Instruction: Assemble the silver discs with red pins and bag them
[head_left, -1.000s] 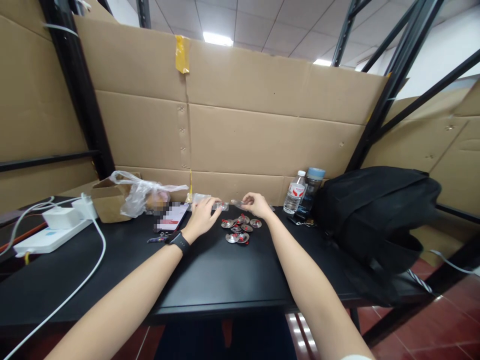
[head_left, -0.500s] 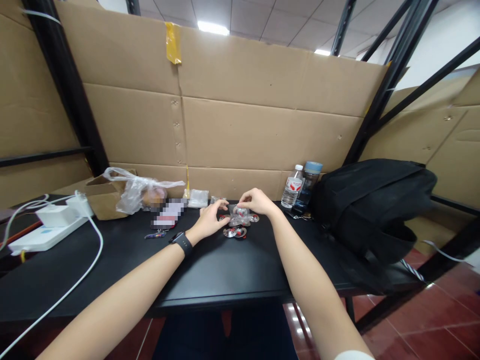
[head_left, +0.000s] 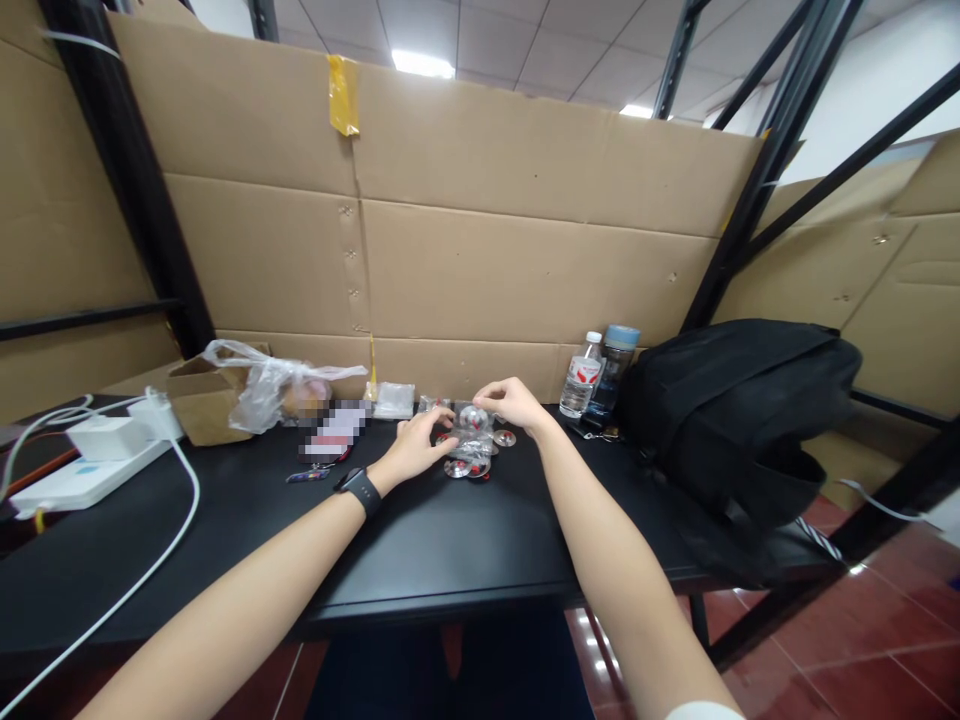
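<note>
1. Across the back edge of the tabletop (head_left: 450, 560) stands a cardboard wall (head_left: 465, 250), and at the right edge slumps a black backpack (head_left: 735, 420).
2. Toward the left edge you have a white power strip (head_left: 82, 470) with its white cable (head_left: 150, 560) trailing to the front, and behind it, near the back left corner, a cardboard box (head_left: 199, 405) with a clear plastic bag (head_left: 262, 385) draped over it.
3. Just left of the backpack, by the back edge, two bottles (head_left: 600, 375) stand upright side by side.
4. Your left hand (head_left: 416, 445), with a black watch (head_left: 358, 490) on its wrist, and your right hand (head_left: 510, 403) meet at mid-back of the tabletop; both grips pinch a small clear packet (head_left: 471, 418) between them.
5. Directly beneath that packet, small silver discs (head_left: 469, 462) with red marks lie clustered on the tabletop, just beside your left fingertips.
</note>
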